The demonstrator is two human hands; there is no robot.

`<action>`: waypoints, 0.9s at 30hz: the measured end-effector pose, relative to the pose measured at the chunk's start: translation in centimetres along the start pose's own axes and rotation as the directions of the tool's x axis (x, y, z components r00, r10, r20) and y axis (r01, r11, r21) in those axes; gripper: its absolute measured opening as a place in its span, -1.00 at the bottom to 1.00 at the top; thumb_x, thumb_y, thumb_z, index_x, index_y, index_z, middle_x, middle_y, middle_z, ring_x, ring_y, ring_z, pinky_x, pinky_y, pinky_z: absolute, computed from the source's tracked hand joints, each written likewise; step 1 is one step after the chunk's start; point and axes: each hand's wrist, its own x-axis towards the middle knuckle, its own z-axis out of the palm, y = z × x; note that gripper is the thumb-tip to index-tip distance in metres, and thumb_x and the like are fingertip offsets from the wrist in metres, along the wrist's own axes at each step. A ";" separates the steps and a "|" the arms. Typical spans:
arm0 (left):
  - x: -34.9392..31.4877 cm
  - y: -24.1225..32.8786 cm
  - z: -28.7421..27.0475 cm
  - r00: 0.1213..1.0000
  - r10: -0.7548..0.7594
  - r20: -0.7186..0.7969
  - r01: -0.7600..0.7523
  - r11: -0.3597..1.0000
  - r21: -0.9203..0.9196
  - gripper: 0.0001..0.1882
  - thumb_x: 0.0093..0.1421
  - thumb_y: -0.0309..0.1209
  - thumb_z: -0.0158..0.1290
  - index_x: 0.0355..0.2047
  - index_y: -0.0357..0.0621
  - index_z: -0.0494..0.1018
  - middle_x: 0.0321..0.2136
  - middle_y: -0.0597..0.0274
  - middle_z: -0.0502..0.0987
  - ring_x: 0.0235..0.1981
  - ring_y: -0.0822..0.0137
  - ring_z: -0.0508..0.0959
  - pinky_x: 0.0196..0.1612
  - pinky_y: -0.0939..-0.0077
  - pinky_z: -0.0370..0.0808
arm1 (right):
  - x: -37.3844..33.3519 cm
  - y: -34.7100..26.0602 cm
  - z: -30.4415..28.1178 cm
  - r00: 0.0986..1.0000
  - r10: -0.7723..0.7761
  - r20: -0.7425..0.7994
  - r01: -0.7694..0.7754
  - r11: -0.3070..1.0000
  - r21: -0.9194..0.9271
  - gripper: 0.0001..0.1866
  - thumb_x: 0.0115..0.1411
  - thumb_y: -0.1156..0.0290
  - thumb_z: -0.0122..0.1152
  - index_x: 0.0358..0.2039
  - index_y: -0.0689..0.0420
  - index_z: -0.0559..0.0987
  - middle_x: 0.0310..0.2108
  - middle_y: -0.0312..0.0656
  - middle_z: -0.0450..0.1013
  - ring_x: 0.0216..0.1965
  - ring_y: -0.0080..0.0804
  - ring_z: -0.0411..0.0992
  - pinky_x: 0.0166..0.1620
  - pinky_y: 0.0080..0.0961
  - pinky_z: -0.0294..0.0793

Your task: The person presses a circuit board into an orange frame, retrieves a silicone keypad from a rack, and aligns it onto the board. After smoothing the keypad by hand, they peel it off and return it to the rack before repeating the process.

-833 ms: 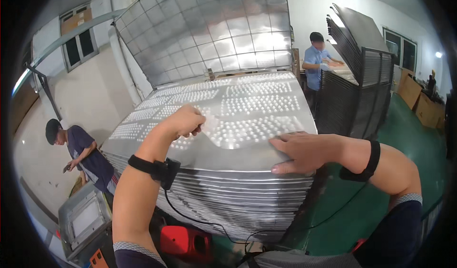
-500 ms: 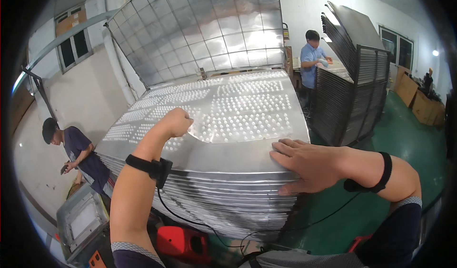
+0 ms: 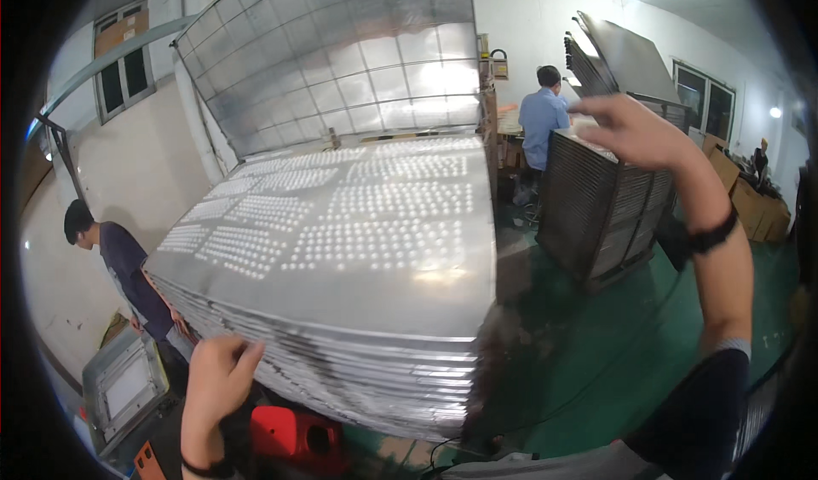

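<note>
My right hand [image 3: 626, 130] is raised at the right, fingers apart, with nothing seen in it; it appears in front of the dark rack at the back. Low on the left, my left hand [image 3: 223, 373] is close to the front left side of the stack, its fingers loosely curled and the thumb apart. Nothing shows in it, though its inner side is hidden. Between the hands lies a silver sheet [image 3: 341, 297] on top of a stack of thin metal-edged layers [image 3: 366, 361]. Small white round dots [image 3: 375, 241] cover it in several grouped blocks.
A wire-grid shelf [image 3: 341, 62] stands tilted up behind the stack. A dark layered rack [image 3: 588, 199] and a person in blue [image 3: 544, 118] are back right. Another person [image 3: 128, 267] stands left, by a grey frame [image 3: 128, 386]. A red stool [image 3: 294, 437] is below.
My left hand has dropped from above the dotted sheet to the stack's front left. My right hand has left the sheet's front right corner and risen. The person at left has lowered their hands.
</note>
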 end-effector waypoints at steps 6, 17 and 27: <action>-7.4 -0.2 0.8 0.880 -0.463 -0.107 0.456 0.886 -0.086 -0.70 0.05 -0.36 0.02 -0.68 -0.39 0.37 -0.79 0.15 0.31 -0.71 0.43 0.32 -0.62 0.43 0.23 | 14.1 12.5 2.8 0.978 -0.099 -0.184 0.110 0.993 0.051 -0.47 0.09 0.19 0.08 -0.04 0.36 0.41 -0.12 0.18 0.41 -0.08 -0.07 0.41 0.00 -0.37 0.35; -16.9 10.7 5.2 0.567 -0.812 -0.138 0.779 0.583 -0.231 -0.64 0.23 -0.25 -0.05 -0.57 -0.29 0.41 -0.73 0.30 0.32 -0.65 0.53 0.27 -0.59 0.54 0.19 | 34.1 18.3 11.1 0.961 -0.033 -0.276 0.151 0.895 0.420 -0.24 0.12 0.31 0.01 0.21 0.39 -0.06 0.18 0.26 0.03 0.22 0.05 0.04 0.21 -0.31 0.09; -21.3 14.2 6.4 0.567 -0.806 -0.169 0.805 0.586 -0.093 -0.65 0.23 -0.24 -0.05 -0.57 -0.28 0.41 -0.73 0.31 0.32 -0.66 0.52 0.26 -0.59 0.51 0.20 | 33.1 16.2 8.8 0.885 0.149 -0.441 0.095 0.870 0.484 -0.38 0.14 0.00 -0.05 -0.13 0.41 0.41 -0.14 0.24 0.39 -0.04 0.07 0.35 0.01 -0.20 0.30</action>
